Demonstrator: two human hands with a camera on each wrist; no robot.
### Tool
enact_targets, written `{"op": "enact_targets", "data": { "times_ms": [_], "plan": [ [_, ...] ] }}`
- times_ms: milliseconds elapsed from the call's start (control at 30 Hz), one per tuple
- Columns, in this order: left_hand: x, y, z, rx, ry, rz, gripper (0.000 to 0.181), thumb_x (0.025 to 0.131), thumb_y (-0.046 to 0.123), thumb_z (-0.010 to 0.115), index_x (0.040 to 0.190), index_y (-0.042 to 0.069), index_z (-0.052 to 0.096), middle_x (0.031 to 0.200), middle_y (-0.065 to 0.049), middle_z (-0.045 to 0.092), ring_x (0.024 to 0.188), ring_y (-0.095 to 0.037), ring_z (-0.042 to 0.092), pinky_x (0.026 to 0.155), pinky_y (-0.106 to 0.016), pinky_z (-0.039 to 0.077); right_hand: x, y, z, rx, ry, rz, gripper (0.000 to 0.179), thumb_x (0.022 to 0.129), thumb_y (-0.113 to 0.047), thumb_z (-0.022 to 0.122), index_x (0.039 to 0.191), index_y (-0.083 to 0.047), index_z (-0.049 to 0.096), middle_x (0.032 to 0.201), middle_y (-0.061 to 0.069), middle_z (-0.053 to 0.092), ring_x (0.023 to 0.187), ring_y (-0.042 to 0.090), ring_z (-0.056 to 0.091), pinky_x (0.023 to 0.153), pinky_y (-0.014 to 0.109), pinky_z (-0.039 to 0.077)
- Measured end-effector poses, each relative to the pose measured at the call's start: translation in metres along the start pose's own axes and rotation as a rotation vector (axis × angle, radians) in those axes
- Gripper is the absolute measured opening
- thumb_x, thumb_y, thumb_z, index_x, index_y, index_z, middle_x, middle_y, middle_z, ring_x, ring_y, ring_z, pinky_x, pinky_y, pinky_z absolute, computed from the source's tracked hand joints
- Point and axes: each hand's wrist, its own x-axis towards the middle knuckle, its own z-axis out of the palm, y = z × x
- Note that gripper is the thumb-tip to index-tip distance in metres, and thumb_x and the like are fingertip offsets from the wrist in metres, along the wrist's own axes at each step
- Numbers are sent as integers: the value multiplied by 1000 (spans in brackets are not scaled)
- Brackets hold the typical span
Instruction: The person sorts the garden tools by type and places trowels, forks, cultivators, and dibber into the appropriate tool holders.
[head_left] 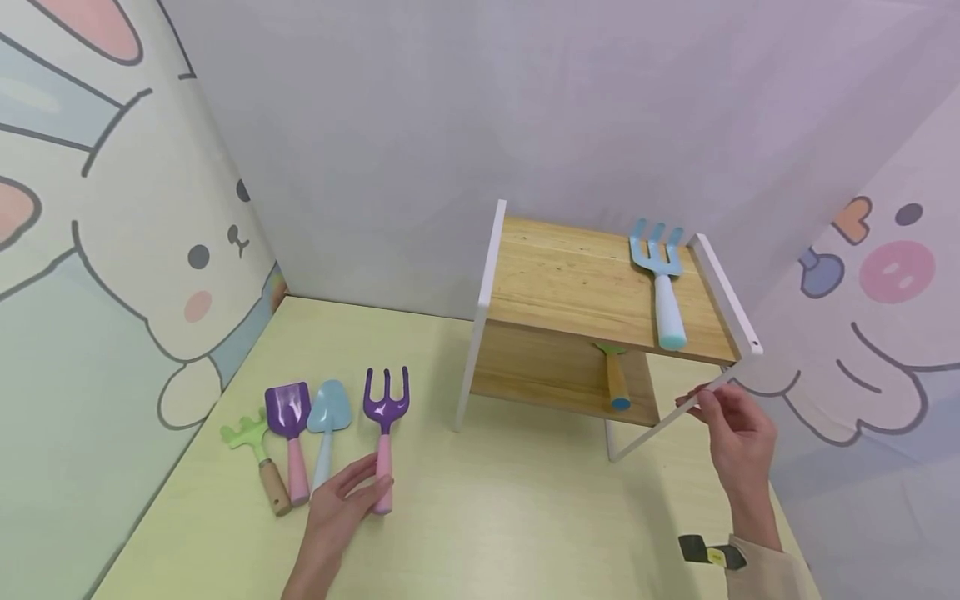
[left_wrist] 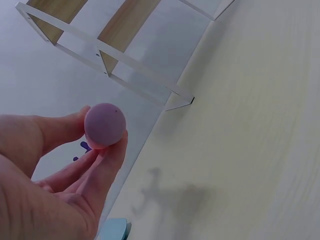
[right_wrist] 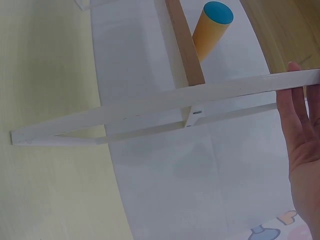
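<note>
My left hand [head_left: 337, 504] pinches the pink handle of a purple toy garden fork [head_left: 386, 410] between thumb and fingers. The butt of that handle [left_wrist: 105, 125] faces the left wrist camera, and the fork's tines point away from me. On the right, my right hand [head_left: 738, 437] grips the white front leg of a two-tier wooden shelf [head_left: 570, 279]. Its fingers [right_wrist: 290, 112] curl behind the white bar in the right wrist view. A light blue fork [head_left: 667, 304] lies on the top tier. An orange-handled tool [head_left: 617, 382] rests on the lower tier, its head mostly hidden.
Left of my left hand lie a light blue spade [head_left: 330, 406], a purple shovel with a pink handle [head_left: 288, 408] and a green rake with a wooden handle [head_left: 258, 442]. They rest on the pale table [head_left: 495, 517]. Cartoon-printed walls [head_left: 375, 150] enclose the back and sides.
</note>
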Motion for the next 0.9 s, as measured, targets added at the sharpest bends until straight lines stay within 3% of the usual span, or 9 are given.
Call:
{"op": "enact_targets", "data": {
  "times_ms": [300, 567, 900],
  "plan": [
    [-7, 13, 5, -70, -36, 48, 57, 89, 15, 82, 140, 6, 61, 139, -14, 63, 103, -16, 72, 85, -24, 58, -1, -1, 0, -24, 19, 23, 16, 95, 23, 52, 110, 27, 55, 97, 12, 73, 86, 17, 76, 80, 26, 59],
    [-16, 27, 7, -62, -58, 117, 55, 88, 17, 83, 138, 8, 63, 136, -12, 65, 101, -15, 72, 86, -25, 58, -1, 1, -1, 39, -4, -4, 18, 94, 26, 48, 111, 28, 54, 100, 14, 74, 89, 19, 76, 81, 27, 59],
    [-28, 43, 11, -89, -90, 185, 52, 87, 14, 84, 135, 9, 66, 133, -10, 67, 104, -18, 71, 87, -29, 60, 1, 1, -1, 45, -8, -1, 17, 95, 26, 48, 111, 28, 54, 100, 14, 75, 88, 19, 76, 81, 28, 59]
  ]
}}
